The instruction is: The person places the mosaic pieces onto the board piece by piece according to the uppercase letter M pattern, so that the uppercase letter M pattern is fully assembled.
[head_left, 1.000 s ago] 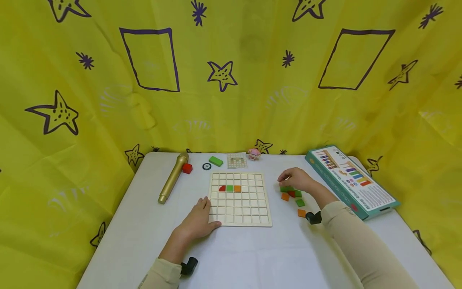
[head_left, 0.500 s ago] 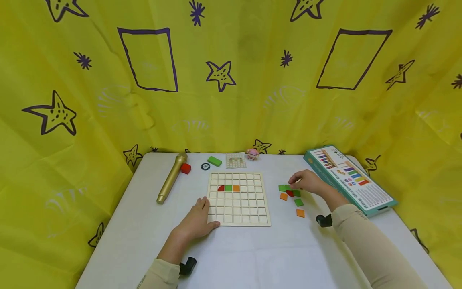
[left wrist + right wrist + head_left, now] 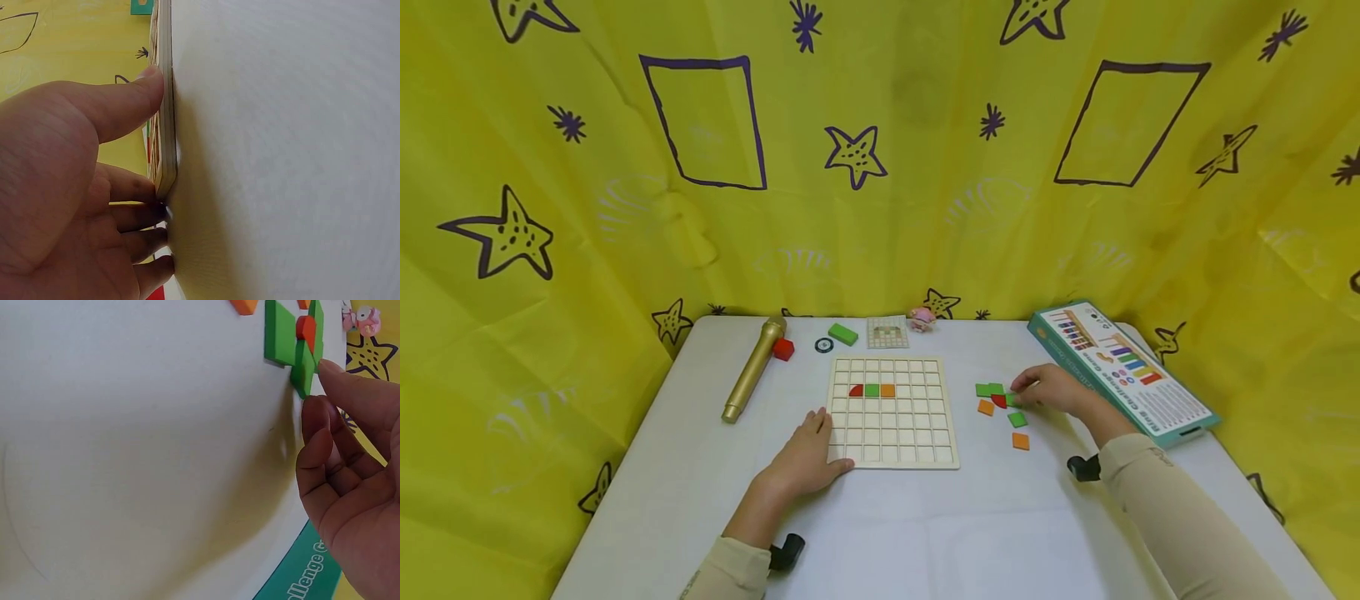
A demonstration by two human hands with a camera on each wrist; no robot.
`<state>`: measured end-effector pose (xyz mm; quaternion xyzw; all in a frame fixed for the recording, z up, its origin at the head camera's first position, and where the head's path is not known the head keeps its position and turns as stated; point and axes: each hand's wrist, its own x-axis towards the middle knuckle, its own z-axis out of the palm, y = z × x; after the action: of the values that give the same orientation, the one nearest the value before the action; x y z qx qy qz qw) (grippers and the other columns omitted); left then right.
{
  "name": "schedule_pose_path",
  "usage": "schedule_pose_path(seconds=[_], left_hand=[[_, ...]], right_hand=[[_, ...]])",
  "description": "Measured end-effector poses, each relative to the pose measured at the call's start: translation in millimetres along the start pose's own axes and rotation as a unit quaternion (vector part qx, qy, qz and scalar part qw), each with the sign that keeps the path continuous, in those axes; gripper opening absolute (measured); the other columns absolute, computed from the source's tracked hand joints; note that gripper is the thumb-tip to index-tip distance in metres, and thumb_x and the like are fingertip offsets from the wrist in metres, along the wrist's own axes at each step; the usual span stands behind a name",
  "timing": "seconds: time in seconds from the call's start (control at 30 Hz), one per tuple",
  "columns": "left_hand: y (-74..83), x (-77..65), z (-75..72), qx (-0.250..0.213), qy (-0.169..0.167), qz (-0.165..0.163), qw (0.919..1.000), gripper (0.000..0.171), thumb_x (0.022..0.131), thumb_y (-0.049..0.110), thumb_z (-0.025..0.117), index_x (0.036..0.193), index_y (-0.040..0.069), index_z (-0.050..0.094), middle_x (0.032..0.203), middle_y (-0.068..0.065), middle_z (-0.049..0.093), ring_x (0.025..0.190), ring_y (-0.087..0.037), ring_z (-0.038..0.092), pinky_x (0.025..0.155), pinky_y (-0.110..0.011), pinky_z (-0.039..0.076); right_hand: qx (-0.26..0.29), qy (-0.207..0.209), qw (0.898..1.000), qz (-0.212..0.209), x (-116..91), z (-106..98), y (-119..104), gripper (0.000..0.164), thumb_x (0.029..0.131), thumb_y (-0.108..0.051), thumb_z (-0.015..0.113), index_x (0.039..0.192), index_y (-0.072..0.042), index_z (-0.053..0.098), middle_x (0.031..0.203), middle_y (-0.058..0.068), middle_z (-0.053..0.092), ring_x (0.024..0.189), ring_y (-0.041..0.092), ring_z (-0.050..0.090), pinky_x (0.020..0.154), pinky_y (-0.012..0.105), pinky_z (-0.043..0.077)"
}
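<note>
A pale wooden grid board point(image 3: 893, 429) lies mid-table, with a red quarter-round tile point(image 3: 856, 391), a green tile point(image 3: 872, 390) and an orange tile point(image 3: 888, 391) side by side in one row. My left hand point(image 3: 805, 457) rests at its near left corner, thumb point(image 3: 134, 103) on the front edge, fingers fairly straight along the side. Right of the board, my right hand point(image 3: 1051, 390) has its fingers curled and pinches a green tile point(image 3: 303, 370) at its edge between thumb and index fingertip. Other green tiles point(image 3: 279, 334) and a red tile point(image 3: 998, 401) lie right beside it.
Loose orange tiles point(image 3: 1021, 442) lie nearer me. A teal game box point(image 3: 1123, 367) stands at the right. Behind the board are a pattern card point(image 3: 887, 333), a pink figurine point(image 3: 922, 318), a green block point(image 3: 843, 334) and a round disc point(image 3: 824, 344). A gold microphone point(image 3: 752, 371) and red cube point(image 3: 783, 349) lie left.
My right hand has moved right and toward me, from the far green tiles down to the rightmost one in the cluster. The left hand and board stay put.
</note>
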<state>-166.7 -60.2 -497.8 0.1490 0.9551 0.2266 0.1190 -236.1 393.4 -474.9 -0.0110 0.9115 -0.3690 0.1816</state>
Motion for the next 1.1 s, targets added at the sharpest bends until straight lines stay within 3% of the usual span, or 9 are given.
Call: schedule_pose_path(seconds=[0.53, 1.1], left_hand=[[0.9, -1.7, -0.8, -0.003, 0.004, 0.009, 1.0, 0.09, 0.09, 0.038, 0.075, 0.15, -0.012, 0.032, 0.16, -0.027, 0.026, 0.147, -0.045, 0.023, 0.116, -0.055, 0.029], [-0.2, -1.0, 1.1, 0.003, 0.004, 0.003, 1.0, 0.091, 0.09, 0.04, 0.075, 0.151, -0.011, 0.032, 0.161, -0.026, 0.025, 0.148, -0.045, 0.023, 0.116, -0.054, 0.029]], right_hand=[[-0.012, 0.002, 1.0, -0.001, 1.7, 5.3, 4.6, 0.028, 0.088, -0.011, 0.077, 0.113, 0.001, 0.072, 0.106, 0.009, 0.069, 0.088, 0.023, 0.057, 0.077, 0.032, 0.051], [0.004, 0.009, 1.0, -0.008, 1.3, 8.8, 4.4, 0.023, 0.088, -0.007, 0.076, 0.108, 0.0, 0.068, 0.096, 0.009, 0.062, 0.088, 0.024, 0.055, 0.076, 0.032, 0.05]])
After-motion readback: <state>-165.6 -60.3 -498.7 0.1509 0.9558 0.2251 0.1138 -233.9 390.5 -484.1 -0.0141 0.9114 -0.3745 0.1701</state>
